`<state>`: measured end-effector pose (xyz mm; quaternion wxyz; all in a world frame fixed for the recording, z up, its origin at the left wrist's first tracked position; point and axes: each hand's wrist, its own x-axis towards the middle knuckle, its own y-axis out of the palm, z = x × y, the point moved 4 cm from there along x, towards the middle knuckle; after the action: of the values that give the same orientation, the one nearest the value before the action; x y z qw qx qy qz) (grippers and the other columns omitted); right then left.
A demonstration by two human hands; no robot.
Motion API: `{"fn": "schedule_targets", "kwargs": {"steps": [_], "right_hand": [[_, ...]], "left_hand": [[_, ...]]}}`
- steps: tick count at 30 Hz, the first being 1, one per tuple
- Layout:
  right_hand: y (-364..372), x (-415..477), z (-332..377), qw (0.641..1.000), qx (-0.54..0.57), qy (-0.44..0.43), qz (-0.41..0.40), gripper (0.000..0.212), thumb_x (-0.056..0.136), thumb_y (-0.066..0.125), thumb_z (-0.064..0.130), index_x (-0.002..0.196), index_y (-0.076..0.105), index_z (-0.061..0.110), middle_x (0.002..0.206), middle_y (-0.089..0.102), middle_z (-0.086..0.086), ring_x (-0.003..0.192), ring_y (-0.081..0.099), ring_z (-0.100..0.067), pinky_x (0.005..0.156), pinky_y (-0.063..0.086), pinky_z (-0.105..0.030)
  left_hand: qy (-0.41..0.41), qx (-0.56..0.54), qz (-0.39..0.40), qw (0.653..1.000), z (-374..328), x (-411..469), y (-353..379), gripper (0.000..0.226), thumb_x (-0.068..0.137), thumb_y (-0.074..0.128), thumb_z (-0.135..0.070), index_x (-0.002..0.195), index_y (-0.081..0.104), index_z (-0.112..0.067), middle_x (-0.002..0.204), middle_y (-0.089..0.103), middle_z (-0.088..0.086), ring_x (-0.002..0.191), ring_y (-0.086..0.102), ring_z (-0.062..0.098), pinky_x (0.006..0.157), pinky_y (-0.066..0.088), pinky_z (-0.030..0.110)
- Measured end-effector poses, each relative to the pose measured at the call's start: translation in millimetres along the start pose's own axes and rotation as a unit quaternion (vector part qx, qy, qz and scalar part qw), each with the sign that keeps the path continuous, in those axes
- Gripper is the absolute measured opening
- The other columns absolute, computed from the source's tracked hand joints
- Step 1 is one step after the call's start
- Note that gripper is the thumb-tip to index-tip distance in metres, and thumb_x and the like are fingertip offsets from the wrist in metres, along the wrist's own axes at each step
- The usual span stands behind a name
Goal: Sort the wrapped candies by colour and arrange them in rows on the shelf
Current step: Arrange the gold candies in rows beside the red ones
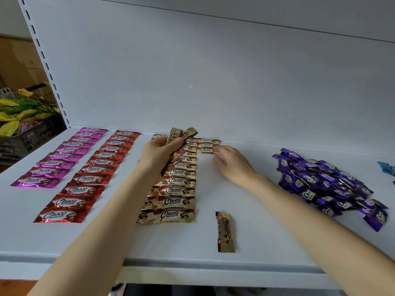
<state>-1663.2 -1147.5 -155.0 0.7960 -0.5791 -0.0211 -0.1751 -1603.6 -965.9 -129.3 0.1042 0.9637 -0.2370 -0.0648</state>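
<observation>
Left hand (158, 159): fingers (174, 144) curled tight round a bunch of gold candies (181, 134), held upright over the far end of the gold row (177, 190).
Right hand (233, 163): fingers (219, 149) nearly straight and loosely spread, tips touching the nearest candy of the short second gold row (206, 145).
Shelf (267, 236), white: magenta row (57, 160) far left; red row (89, 178) beside it; loose gold candy (225, 231) near the front edge; purple pile (320, 182) on the right; blue wrapper (386, 167) at the right border.
Dark crate (23, 142) left of the shelf: yellow and green packets (12, 116).
</observation>
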Motion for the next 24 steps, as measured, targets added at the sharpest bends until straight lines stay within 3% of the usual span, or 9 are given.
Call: {"fn": "schedule_targets", "kwargs": {"steps": [3, 5, 8, 11, 13, 15, 19, 21, 24], "right_hand": [[-15.4, -27.6, 7.9, 0.998, 0.064, -0.021, -0.014, 0.030, 0.093, 0.050, 0.015, 0.120, 0.058, 0.004, 0.123, 0.059, -0.011, 0.115, 0.053, -0.022, 0.088, 0.033, -0.015], [-24.3, -59.0, 18.4, 0.989, 0.141, -0.032, 0.027, 0.023, 0.090, 0.057, 0.013, 0.110, 0.064, 0.003, 0.108, 0.066, -0.008, 0.099, 0.059, -0.010, 0.077, 0.035, -0.003], [-31.4, -105.4, 36.6, 0.969, 0.187, -0.076, 0.143, 0.027, 0.085, 0.064, 0.020, 0.111, 0.065, 0.011, 0.102, 0.061, 0.006, 0.092, 0.052, 0.010, 0.083, 0.033, 0.000], [-30.1, -123.9, 43.5, 0.963, 0.112, -0.120, 0.213, 0.034, 0.084, 0.064, 0.025, 0.116, 0.063, 0.015, 0.110, 0.052, 0.008, 0.102, 0.044, 0.006, 0.091, 0.026, 0.000], [-29.7, -123.5, 44.7, 0.966, 0.097, -0.128, 0.203, 0.024, 0.082, 0.067, 0.026, 0.104, 0.068, 0.015, 0.107, 0.055, 0.002, 0.101, 0.048, -0.004, 0.090, 0.032, -0.009], [-31.7, -121.2, 42.6, 0.977, 0.105, -0.102, 0.154, 0.010, 0.079, 0.071, 0.028, 0.080, 0.061, 0.024, 0.088, 0.055, 0.005, 0.082, 0.050, -0.007, 0.075, 0.038, -0.020], [-37.4, -116.8, 27.3, 0.981, 0.194, -0.020, 0.012, 0.029, 0.078, 0.072, 0.023, 0.067, 0.046, 0.028, 0.067, 0.050, 0.007, 0.058, 0.040, -0.003, 0.056, 0.032, -0.018], [-41.0, -118.1, 24.7, 0.982, 0.189, -0.027, -0.005, 0.031, 0.077, 0.073, 0.016, 0.068, 0.047, 0.030, 0.073, 0.054, 0.007, 0.062, 0.046, 0.000, 0.059, 0.035, -0.013], [-36.7, -125.8, 21.5, 0.980, 0.189, -0.038, 0.059, 0.029, 0.073, 0.077, 0.015, 0.070, 0.054, 0.033, 0.095, 0.058, 0.012, 0.082, 0.055, 0.002, 0.073, 0.039, -0.012]], "left_hand": [[-0.006, 0.010, -0.001, 1.000, 0.3, -5.5, 2.1, 0.011, 0.091, 0.059, -0.013, 0.090, 0.060, -0.002, 0.065, 0.055, 0.008, 0.031, 0.045, 0.006, 0.028, 0.030, 0.012], [-0.003, 0.019, 0.001, 1.000, -0.8, -6.2, 2.0, 0.012, 0.090, 0.060, -0.014, 0.089, 0.059, -0.002, 0.068, 0.055, 0.009, 0.031, 0.044, 0.006, 0.028, 0.030, 0.013], [0.013, 0.036, 0.000, 0.999, -5.5, -9.5, 3.7, 0.013, 0.089, 0.062, -0.016, 0.084, 0.059, -0.004, 0.071, 0.054, 0.010, 0.031, 0.041, 0.006, 0.028, 0.029, 0.013], [0.027, 0.037, 0.007, 0.999, -9.1, -18.0, 6.5, 0.013, 0.089, 0.062, -0.016, 0.083, 0.060, -0.005, 0.070, 0.054, 0.009, 0.032, 0.041, 0.006, 0.028, 0.030, 0.013], [0.024, 0.031, 0.011, 0.999, -6.0, -23.7, 5.1, 0.013, 0.089, 0.061, -0.016, 0.084, 0.060, -0.004, 0.070, 0.054, 0.009, 0.034, 0.042, 0.007, 0.029, 0.030, 0.014], [0.018, 0.028, 0.006, 0.999, -1.3, -27.8, 0.7, 0.013, 0.090, 0.061, -0.016, 0.087, 0.060, -0.003, 0.071, 0.054, 0.010, 0.038, 0.043, 0.010, 0.029, 0.031, 0.014], [0.015, 0.008, -0.004, 1.000, 0.6, -32.9, -4.5, 0.013, 0.091, 0.059, -0.015, 0.087, 0.059, -0.003, 0.072, 0.054, 0.010, 0.048, 0.041, 0.015, 0.030, 0.031, 0.014], [0.015, -0.003, -0.011, 1.000, -1.7, -34.8, -4.3, 0.011, 0.091, 0.058, -0.014, 0.087, 0.059, -0.003, 0.070, 0.057, 0.008, 0.041, 0.043, 0.011, 0.030, 0.030, 0.014], [0.018, -0.009, -0.013, 1.000, -3.2, -35.7, -3.4, 0.011, 0.091, 0.058, -0.014, 0.088, 0.059, -0.004, 0.071, 0.059, 0.008, 0.036, 0.045, 0.007, 0.030, 0.031, 0.014]]}}
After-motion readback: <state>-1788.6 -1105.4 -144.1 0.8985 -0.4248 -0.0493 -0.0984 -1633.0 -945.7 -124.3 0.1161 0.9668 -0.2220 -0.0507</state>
